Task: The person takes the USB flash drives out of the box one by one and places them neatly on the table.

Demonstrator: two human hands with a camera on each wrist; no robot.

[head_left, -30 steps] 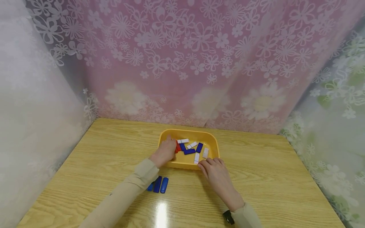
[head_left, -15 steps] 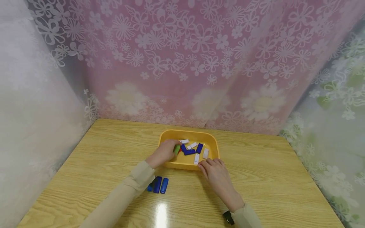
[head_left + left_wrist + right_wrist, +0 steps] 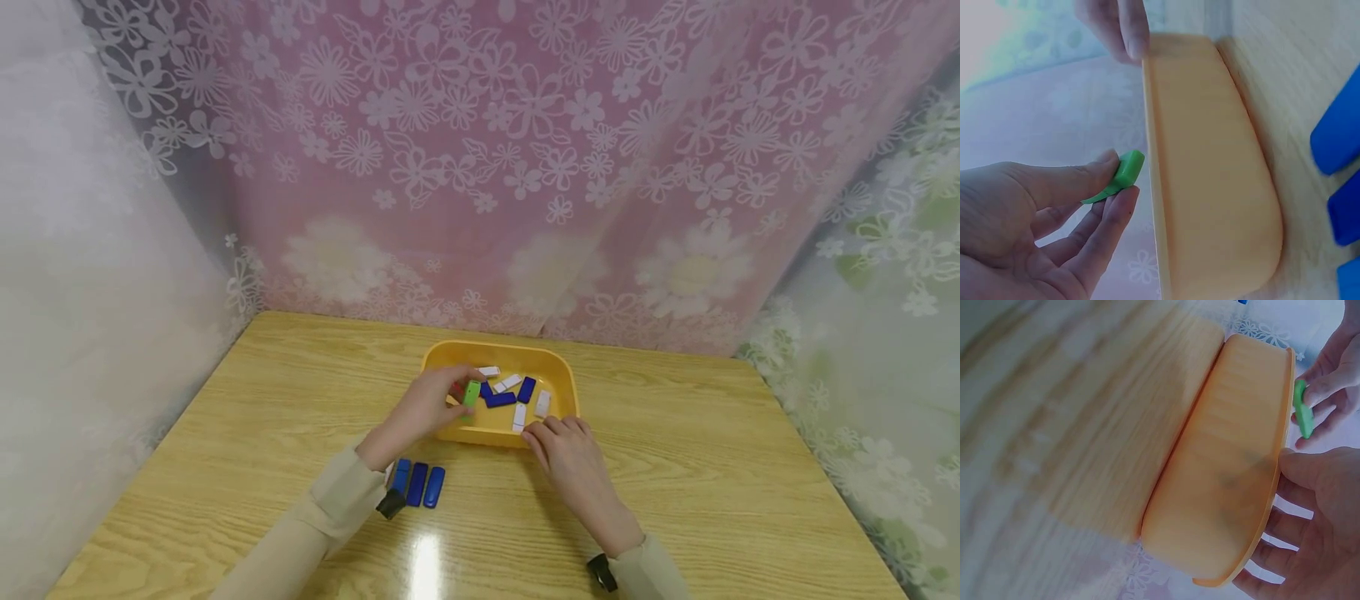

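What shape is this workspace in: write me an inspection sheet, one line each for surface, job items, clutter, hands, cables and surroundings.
Surface: wood-grain table, with a bright reflection on its near part.
Job items: green piece in hand; yellow tray holding at least three blue pieces and four white pieces; three blue blocks in a row on the table, beside a white thing, mostly hidden.
Clutter: nothing seen.
Left hand: pinches the green piece between thumb and fingers.
Right hand: grips the tray's near rim, toward the right.
Cables: nothing seen.
Surroundings: pink floral curtain behind the table, pale fabric at both sides.
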